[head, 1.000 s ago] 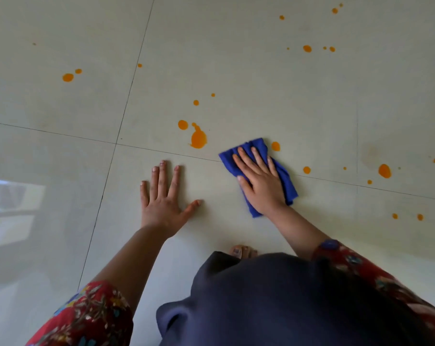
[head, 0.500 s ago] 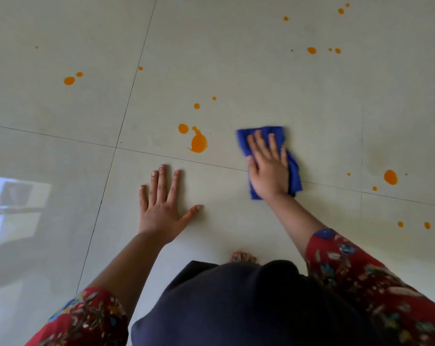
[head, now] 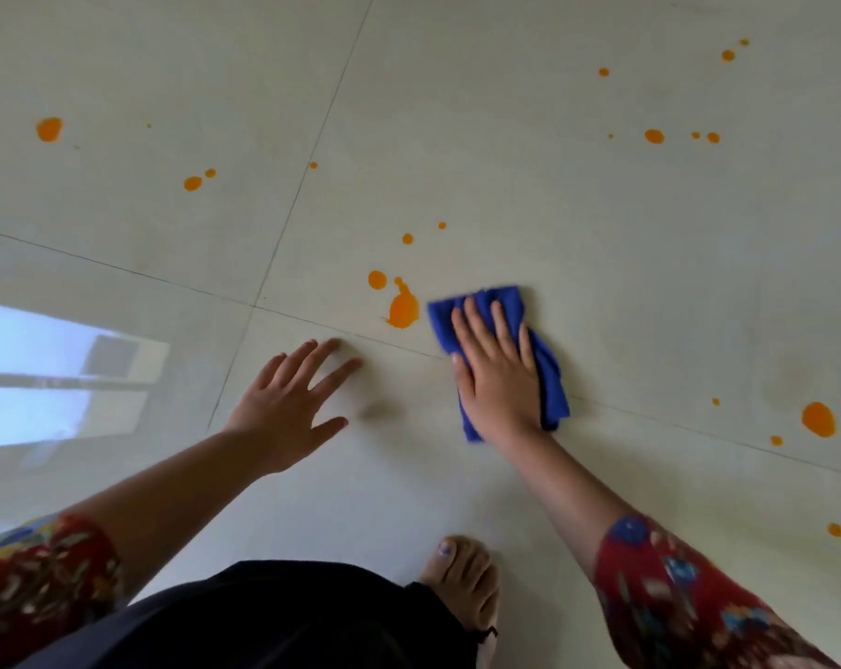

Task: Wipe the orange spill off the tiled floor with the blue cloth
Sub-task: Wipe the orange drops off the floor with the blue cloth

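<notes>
A folded blue cloth (head: 548, 374) lies on the pale tiled floor (head: 505, 161), and my right hand (head: 498, 374) presses flat on it with straight fingers. The cloth's left edge sits just right of the largest orange blot (head: 403, 309). A round orange drop (head: 377, 280) lies up and left of that blot. Orange drops are scattered at the far left (head: 49, 128), the far right (head: 818, 419) and the top right (head: 654, 136). My left hand (head: 288, 408) is spread with straight fingers just over the floor, left of the cloth, casting a faint shadow.
My bare foot (head: 462, 581) stands on the tile below the cloth, beside my dark garment (head: 264, 620). A bright window reflection (head: 56, 374) shines on the left tile. Grout lines (head: 119, 270) cross the floor.
My right hand slid the cloth up over the drops to its right, then left toward the big blot. Those drops are gone. My left hand lifted and turned slightly rightward.
</notes>
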### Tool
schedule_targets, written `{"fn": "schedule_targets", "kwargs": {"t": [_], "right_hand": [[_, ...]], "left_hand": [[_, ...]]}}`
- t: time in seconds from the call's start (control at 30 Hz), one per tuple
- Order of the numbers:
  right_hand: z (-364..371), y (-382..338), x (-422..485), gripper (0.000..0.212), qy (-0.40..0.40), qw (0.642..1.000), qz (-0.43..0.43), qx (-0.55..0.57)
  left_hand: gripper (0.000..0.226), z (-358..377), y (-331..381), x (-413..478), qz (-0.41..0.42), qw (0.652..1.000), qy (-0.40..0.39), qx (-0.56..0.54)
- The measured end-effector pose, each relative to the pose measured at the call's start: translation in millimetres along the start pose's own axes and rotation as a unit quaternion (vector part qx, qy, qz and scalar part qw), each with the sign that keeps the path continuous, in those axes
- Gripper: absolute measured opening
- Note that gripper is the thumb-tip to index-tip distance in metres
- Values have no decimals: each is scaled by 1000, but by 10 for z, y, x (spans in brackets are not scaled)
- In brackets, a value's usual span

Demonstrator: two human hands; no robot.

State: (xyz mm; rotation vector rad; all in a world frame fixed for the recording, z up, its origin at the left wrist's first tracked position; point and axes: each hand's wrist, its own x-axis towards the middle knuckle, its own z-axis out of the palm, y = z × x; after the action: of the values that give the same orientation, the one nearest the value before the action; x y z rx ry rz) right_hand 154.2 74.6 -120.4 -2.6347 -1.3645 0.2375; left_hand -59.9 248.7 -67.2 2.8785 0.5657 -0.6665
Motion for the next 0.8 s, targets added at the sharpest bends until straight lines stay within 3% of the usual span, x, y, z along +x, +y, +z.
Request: {"fn": "schedule_targets", "kwargs": {"t": [0.1,0.27,0.37,0.47,0.57,0.7,0.8], "right_hand": [[-90,319,-262,52,-3,997,-71,6],[-77,282,668,57,28,987,156,29],[-5,-155,829,56,6,995,98,25],[-41,-101,505,54,-22,1000,3,8],[-121,199,254,57,-42,999,33,-3],[-224,280,877,61,-79,989,122,-15],[-250,88,1004,62,-115,990,85,-18]], "left_hand": [[71,-162,-148,51,40,998,-30,35],[80,-447,-479,214,120,986,-38,107],[72,-687,-658,298,151,971,-100,154],[72,-826,-877,347,185,970,-75,137],[79,-776,-947,396,153,984,-47,83],[82,-530,-911,507,99,995,-32,5],[87,-413,-1020,616,84,996,-34,-22]]}}
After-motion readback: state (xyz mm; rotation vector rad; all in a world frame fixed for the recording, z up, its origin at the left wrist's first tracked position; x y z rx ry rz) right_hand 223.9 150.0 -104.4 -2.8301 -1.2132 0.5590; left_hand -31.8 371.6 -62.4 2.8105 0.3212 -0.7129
